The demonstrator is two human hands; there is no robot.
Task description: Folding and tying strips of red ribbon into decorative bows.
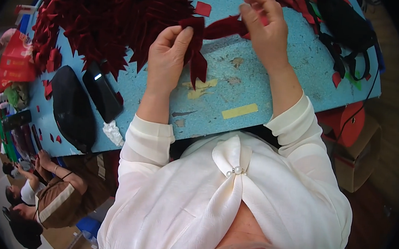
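Observation:
My left hand (165, 57) pinches a dark red velvet ribbon piece (198, 67) between thumb and fingers, with a pointed tail hanging below them. Another band of the same piece stretches right, its end by the thumb of my right hand (269, 33). The fingers of that hand are curled toward the thumb. What lies between their tips, if anything, is too small to make out. Left of and behind my left hand spreads a large heap of dark red velvet bows (114, 17), its far side cut off by the picture's edge.
On the worn blue table (289, 80) lie a black phone (102, 92), a black pouch (72, 108), crumpled tissue (113, 132) and yellow tape (239, 111). Black straps and cloth (343, 23) sit far right. A cardboard box (360, 157) stands below. A person (67, 193) works at the left.

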